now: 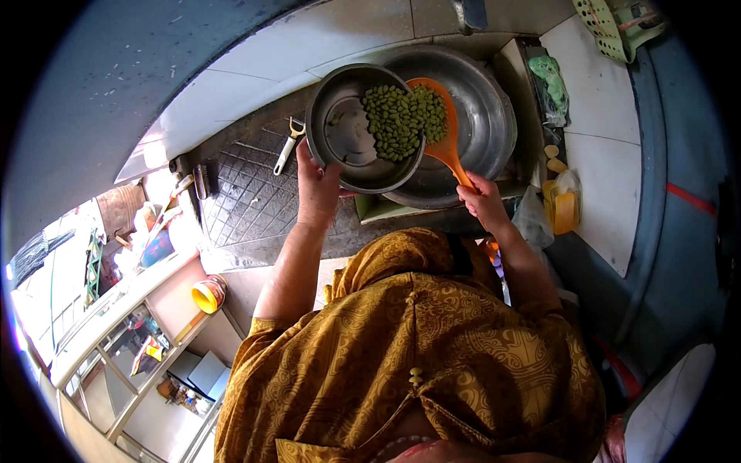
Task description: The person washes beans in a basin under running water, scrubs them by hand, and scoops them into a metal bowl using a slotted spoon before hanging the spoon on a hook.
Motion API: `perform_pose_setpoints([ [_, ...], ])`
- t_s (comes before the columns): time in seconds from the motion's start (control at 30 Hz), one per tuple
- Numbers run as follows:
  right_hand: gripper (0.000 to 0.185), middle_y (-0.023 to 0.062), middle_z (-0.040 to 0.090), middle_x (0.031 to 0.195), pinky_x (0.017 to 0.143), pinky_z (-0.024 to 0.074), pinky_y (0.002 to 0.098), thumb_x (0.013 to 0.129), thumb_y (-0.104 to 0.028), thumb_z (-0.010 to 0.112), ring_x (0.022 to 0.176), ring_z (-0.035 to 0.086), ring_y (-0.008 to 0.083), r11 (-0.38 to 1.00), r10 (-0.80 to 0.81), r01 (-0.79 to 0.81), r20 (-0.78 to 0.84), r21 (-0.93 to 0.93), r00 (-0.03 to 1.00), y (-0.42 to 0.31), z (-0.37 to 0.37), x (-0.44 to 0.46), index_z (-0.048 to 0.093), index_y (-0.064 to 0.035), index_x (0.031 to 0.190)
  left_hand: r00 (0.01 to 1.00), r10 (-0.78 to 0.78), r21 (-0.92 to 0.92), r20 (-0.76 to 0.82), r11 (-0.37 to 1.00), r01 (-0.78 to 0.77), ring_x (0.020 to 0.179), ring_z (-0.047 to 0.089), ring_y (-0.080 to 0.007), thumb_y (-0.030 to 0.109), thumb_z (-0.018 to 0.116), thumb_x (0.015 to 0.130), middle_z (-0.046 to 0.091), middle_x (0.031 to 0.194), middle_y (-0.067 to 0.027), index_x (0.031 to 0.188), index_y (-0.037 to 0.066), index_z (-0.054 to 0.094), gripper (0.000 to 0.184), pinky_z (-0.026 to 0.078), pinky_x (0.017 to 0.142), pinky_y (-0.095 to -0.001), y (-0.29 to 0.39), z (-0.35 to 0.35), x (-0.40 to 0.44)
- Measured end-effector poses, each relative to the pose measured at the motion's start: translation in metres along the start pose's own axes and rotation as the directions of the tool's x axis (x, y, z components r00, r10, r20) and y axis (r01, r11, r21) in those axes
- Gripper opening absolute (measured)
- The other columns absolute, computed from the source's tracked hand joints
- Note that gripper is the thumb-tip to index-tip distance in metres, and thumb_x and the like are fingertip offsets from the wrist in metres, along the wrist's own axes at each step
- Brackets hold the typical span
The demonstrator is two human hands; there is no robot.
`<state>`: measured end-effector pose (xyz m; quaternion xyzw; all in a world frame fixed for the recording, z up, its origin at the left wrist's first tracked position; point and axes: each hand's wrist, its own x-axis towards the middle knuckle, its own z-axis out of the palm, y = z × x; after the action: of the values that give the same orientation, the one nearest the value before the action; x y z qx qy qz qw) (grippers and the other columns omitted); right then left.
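My left hand [318, 185] grips the near-left rim of a steel bowl [343, 139], fingers closed around its edge. Green beans [395, 123] lie heaped in the bowl's right part, and a few stick to its bare bottom at left. In my right hand [482, 202] is the handle of an orange spatula [448, 147], whose broad head carries some of the beans at the bowl's right rim. Below and behind the bowl sits a large metal basin [482, 100], partly hidden by the bowl and spatula.
A white-handled peeler [287, 148] lies on the dark grooved counter [247, 177] to the left, with a brush [201, 181] farther left. At right are a green plastic bag [549, 81] and a yellow container [563, 207]. A tap [468, 15] hangs above the basin.
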<state>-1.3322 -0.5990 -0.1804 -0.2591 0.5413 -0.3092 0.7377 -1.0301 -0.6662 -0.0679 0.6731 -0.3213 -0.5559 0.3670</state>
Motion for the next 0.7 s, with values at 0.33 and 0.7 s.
perform_pose_setpoints([
  [0.33,0.037,-0.0004,0.050,0.071,0.042,0.0291,0.0194,0.091,-0.005,0.057,0.048,0.038,0.0024,1.000,-0.003,0.003,-0.052,0.004,0.999,-0.014,-0.004,-0.015,0.052,-0.0039,0.127,0.974,-0.158,-0.331,0.164,0.921,0.205,0.086,0.067,-0.0297,-0.004,0.044,0.089,0.054,0.118,-0.0172,0.138,0.014,0.025,0.055,0.062,0.061,-0.0374,-0.063,-0.031,0.019],
  [0.7,0.036,0.0004,0.050,0.075,0.041,0.0267,0.0170,0.091,-0.007,0.057,0.046,0.037,0.0018,1.000,-0.025,0.027,-0.224,0.008,0.974,-0.039,0.009,-0.029,0.051,-0.0058,0.126,0.971,-0.138,-0.426,0.194,0.880,0.210,0.089,0.067,-0.0272,-0.002,0.047,0.088,0.056,0.116,-0.0148,0.134,0.014,0.030,0.052,0.062,0.062,-0.0349,-0.060,-0.028,0.006],
])
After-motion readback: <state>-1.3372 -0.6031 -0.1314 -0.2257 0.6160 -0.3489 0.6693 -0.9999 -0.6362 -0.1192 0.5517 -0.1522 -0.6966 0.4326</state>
